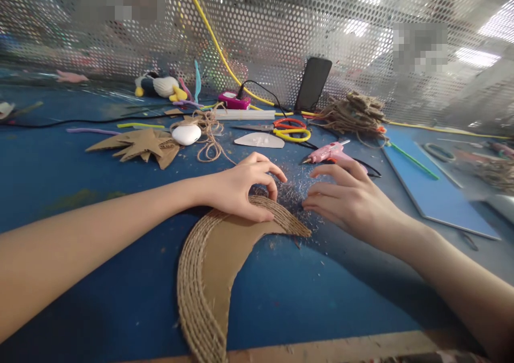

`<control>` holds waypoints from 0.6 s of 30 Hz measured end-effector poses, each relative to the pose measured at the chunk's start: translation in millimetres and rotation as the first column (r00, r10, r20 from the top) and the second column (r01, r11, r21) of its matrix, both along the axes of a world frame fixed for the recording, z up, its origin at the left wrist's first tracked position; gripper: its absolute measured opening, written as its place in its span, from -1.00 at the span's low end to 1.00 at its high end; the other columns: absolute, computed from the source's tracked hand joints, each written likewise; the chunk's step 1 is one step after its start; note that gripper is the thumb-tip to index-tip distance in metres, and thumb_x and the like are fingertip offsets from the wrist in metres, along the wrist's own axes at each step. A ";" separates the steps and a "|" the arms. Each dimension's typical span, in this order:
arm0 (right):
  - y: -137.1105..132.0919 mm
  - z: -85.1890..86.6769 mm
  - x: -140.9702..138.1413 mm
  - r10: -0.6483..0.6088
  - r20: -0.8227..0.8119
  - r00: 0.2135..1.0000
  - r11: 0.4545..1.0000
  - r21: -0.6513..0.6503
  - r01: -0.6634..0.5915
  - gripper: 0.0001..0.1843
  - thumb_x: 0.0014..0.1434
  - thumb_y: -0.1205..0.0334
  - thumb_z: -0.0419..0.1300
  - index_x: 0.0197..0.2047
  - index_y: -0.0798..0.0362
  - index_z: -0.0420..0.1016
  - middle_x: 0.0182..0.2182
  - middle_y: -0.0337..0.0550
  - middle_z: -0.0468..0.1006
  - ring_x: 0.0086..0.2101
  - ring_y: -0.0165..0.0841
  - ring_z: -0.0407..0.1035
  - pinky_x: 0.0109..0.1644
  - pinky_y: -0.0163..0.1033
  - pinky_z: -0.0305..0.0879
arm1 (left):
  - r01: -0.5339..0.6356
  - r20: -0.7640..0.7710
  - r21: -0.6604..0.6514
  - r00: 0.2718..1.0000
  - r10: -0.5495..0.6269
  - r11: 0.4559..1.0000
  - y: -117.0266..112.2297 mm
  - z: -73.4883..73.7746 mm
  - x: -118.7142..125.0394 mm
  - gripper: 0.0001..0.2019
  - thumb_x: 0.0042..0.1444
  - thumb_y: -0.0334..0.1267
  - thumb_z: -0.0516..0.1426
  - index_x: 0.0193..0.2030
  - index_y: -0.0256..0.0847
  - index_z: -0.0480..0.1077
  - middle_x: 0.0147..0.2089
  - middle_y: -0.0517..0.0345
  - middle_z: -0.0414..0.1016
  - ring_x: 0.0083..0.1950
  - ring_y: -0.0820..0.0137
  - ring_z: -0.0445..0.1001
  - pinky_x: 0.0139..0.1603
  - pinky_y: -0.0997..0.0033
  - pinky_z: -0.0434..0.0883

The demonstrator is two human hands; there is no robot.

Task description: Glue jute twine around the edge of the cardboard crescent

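A crescent-shaped piece of cardboard (220, 253) lies flat on the blue table, its outer curve covered by several rows of twine (188, 282). My left hand (249, 189) rests over the crescent's upper part, thumb on the cardboard and the other fingers apart and curved. To the right of the tip hovers my right hand (341, 194), fingers spread, with nothing seen in it. Small fibre scraps (295, 189) are scattered between both hands. Just beyond the right hand lies a pink glue gun (327, 152).
Scissors (291, 130), a white oval piece (260, 140) and a white case (187, 134) lie ahead. Spiky cardboard (142, 146) is at left, a twine bundle (353, 114) at back right. A phone (314, 83) leans on the perforated metal screen (257, 36). At right is a blue board (437, 186).
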State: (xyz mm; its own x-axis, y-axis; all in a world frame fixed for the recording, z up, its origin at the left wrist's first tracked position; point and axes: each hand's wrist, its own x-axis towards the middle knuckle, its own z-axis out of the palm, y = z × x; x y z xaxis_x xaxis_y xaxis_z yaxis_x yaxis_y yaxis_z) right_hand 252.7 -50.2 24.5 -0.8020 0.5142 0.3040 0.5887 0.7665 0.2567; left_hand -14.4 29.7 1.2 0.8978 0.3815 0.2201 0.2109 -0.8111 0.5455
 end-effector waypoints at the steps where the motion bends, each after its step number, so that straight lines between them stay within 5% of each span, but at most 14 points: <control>1: -1.3 -0.1 -2.1 -0.008 0.020 1.000 0.999 0.033 0.007 -0.82 0.36 0.30 0.13 -0.23 -0.04 0.56 -0.27 -0.24 0.65 0.05 -0.19 0.34 0.13 -0.02 0.11 | 0.000 -0.001 0.000 1.000 0.000 1.000 -0.2 0.2 -0.1 -0.78 0.01 -0.09 0.34 -0.28 -0.13 0.51 0.23 0.04 0.42 0.29 0.04 0.15 0.33 -0.10 0.18; 18: 7.2 -11.3 -6.6 -0.139 0.081 0.987 0.988 0.084 0.132 -0.78 0.37 0.29 0.02 -0.22 0.07 0.49 -0.23 -0.03 0.59 -0.09 -0.15 0.35 0.02 -0.01 0.16 | -0.006 0.001 -0.020 1.000 0.006 1.000 0.5 0.6 -0.6 -0.78 -0.01 -0.09 0.35 -0.27 -0.12 0.51 0.24 0.06 0.42 0.30 0.04 0.15 0.35 -0.09 0.18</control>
